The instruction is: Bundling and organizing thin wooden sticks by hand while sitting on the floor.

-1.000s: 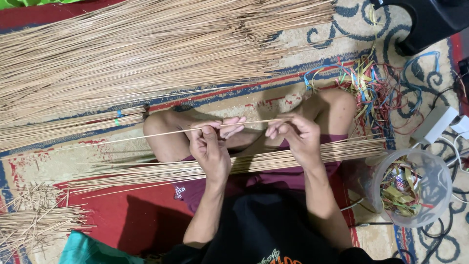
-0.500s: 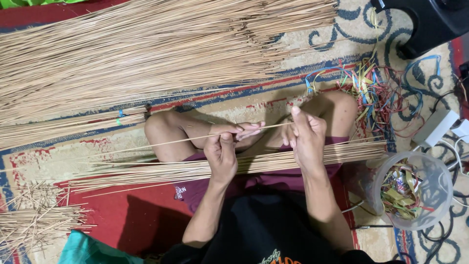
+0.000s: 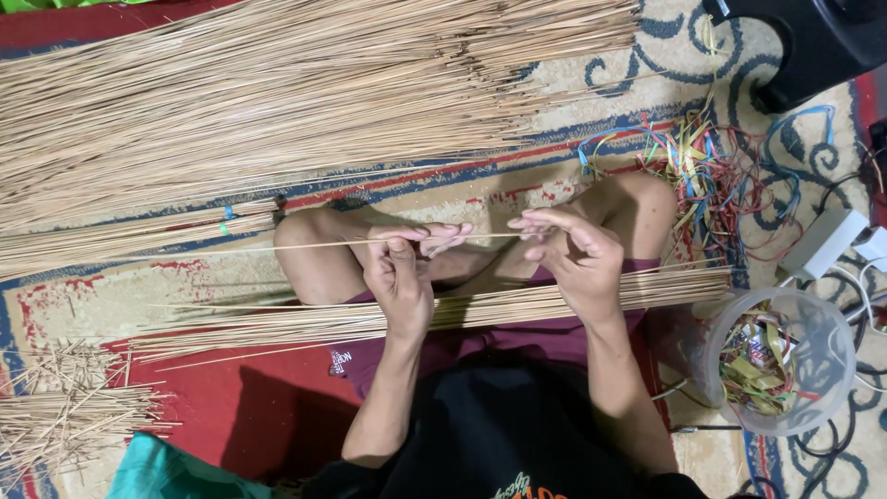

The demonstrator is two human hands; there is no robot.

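I sit cross-legged on a patterned rug. My left hand (image 3: 404,268) pinches one thin pale stick (image 3: 305,246) that runs out to the left above my knee. My right hand (image 3: 568,254) holds the same stick's right end with fingertips curled at it. A flat bundle of similar sticks (image 3: 517,303) lies across my lap under both wrists.
A very large heap of long sticks (image 3: 277,102) covers the rug ahead. Short broken stick pieces (image 3: 65,407) lie at the lower left. A clear plastic tub (image 3: 785,370) of coloured strips stands at the right, with loose coloured strips (image 3: 711,176), cables and a black object (image 3: 813,46) nearby.
My hands have moved slightly apart along the stick, and my right hand's fingers have shifted from a raised pinch to a lower, curled grip at the stick's end.
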